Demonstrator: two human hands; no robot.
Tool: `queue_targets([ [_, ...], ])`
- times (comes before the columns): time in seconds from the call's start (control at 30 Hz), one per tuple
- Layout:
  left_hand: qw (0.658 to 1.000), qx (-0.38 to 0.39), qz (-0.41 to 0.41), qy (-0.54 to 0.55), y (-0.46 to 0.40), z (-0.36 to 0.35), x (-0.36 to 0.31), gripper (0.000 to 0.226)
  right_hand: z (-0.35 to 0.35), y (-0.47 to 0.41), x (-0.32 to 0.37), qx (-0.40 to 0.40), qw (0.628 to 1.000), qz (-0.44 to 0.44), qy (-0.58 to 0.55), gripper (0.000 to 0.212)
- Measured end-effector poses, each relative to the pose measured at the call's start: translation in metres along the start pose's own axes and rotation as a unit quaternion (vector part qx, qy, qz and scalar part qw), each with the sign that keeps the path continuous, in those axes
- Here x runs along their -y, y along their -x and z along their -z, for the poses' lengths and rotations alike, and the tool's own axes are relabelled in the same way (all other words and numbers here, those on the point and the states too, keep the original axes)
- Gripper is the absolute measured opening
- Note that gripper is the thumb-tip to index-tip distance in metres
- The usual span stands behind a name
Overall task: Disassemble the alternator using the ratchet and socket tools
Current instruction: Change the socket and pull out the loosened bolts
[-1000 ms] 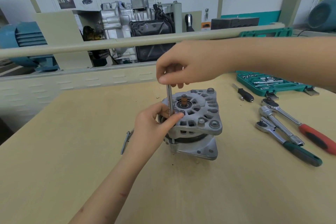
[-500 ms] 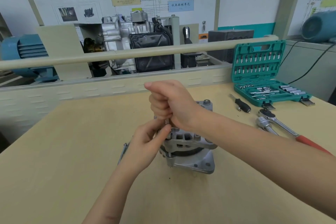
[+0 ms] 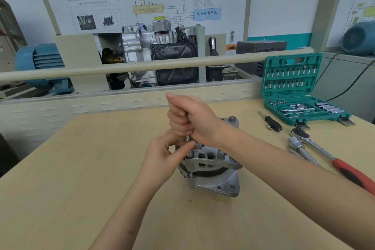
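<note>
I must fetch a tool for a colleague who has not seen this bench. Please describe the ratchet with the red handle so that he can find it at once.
Start from the open green socket case at the far right of the wooden table. Just in front of it lie several ratchets; the red-handled ratchet runs from a chrome head toward the near right edge. Only it has a red grip.

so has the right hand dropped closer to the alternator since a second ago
Yes. The right hand has come down toward the alternator, now fisted just above its top; earlier a long bare shaft showed between them.
</note>
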State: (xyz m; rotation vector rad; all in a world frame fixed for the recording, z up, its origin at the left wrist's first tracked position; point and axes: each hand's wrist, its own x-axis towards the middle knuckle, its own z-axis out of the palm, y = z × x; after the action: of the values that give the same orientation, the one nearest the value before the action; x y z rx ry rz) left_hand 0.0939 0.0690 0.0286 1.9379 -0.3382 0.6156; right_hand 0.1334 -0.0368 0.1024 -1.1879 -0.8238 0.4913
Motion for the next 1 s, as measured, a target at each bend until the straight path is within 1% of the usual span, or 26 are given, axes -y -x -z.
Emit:
queue_targets([
  [0.07,1.0,-0.008,-0.001,-0.011,0.0,-0.003,-0.002,0.007,0.001,0.005,-0.002,-0.045,0.999,0.011,0.013,0.041],
  [0.13,0.999,-0.028,-0.001,-0.027,-0.001,-0.006,-0.002,0.016,0.001,0.009,-0.002,-0.081,0.996,0.003,0.039,0.038],
  [0.2,0.999,-0.042,0.002,-0.024,-0.002,-0.008,-0.003,0.017,0.001,0.014,0.002,-0.094,0.99,-0.001,0.109,0.036],
  [0.27,0.998,-0.047,-0.001,-0.029,-0.002,-0.009,-0.003,0.021,0.009,0.022,0.011,-0.095,0.978,0.002,0.188,0.028],
  [0.33,0.998,-0.052,-0.004,-0.039,-0.003,-0.008,-0.002,0.028,0.032,0.041,0.024,-0.131,0.953,0.019,0.272,0.018],
  [0.4,0.998,-0.05,-0.004,-0.042,-0.005,-0.007,0.0,0.028,0.067,0.068,0.033,-0.214,0.912,0.034,0.348,0.013],
  [0.43,0.998,-0.045,-0.002,-0.04,-0.005,-0.006,0.0,0.025,0.087,0.083,0.031,-0.255,0.88,0.019,0.401,0.013],
  [0.47,0.999,-0.039,0.002,-0.034,-0.004,-0.006,0.0,0.02,0.106,0.098,0.025,-0.282,0.832,-0.027,0.477,0.013],
  [0.5,0.999,-0.033,0.006,-0.023,-0.004,-0.007,-0.001,0.016,0.125,0.112,0.014,-0.288,0.76,-0.109,0.572,0.014],
  [0.53,1.0,-0.027,0.009,-0.005,-0.004,-0.008,-0.003,0.011,0.141,0.125,-0.001,-0.272,0.672,-0.209,0.656,0.018],
  [0.57,1.0,-0.021,0.01,0.019,-0.004,-0.01,-0.006,0.009,0.154,0.136,-0.018,-0.24,0.588,-0.294,0.714,0.024],
  [0.6,0.999,-0.016,0.008,0.044,-0.005,-0.011,-0.01,0.01,0.162,0.146,-0.036,-0.214,0.528,-0.349,0.744,0.026],
  [0.63,0.998,-0.014,0.004,0.066,-0.006,-0.012,-0.013,0.013,0.165,0.152,-0.053,-0.206,0.499,-0.377,0.753,0.025],
  [0.7,0.995,-0.01,-0.005,0.1,-0.011,-0.014,-0.02,0.016,0.166,0.159,-0.077,-0.222,0.489,-0.381,0.753,0.021],
  [0.77,0.991,-0.002,-0.006,0.134,-0.014,-0.016,-0.025,0.018,0.166,0.16,-0.088,-0.248,0.485,-0.349,0.763,0.022],
  [0.83,0.988,0.009,-0.002,0.154,-0.015,-0.018,-0.027,0.018,0.17,0.161,-0.088,-0.278,0.462,-0.313,0.781,0.027],
  [0.87,0.987,0.013,0.0,0.161,-0.015,-0.018,-0.028,0.018,0.173,0.162,-0.085,-0.288,0.449,-0.307,0.788,0.029],
  [0.9,0.986,0.015,0.003,0.167,-0.015,-0.018,-0.027,0.018,0.176,0.164,-0.083,-0.295,0.444,-0.312,0.787,0.03],
  [0.93,0.985,0.016,0.005,0.172,-0.016,-0.018,-0.027,0.018,0.178,0.166,-0.081,-0.299,0.448,-0.323,0.778,0.03],
  [1.0,0.984,0.013,0.008,0.177,-0.016,-0.017,-0.027,0.019,0.182,0.169,-0.079,-0.304,0.469,-0.337,0.757,0.028],
])
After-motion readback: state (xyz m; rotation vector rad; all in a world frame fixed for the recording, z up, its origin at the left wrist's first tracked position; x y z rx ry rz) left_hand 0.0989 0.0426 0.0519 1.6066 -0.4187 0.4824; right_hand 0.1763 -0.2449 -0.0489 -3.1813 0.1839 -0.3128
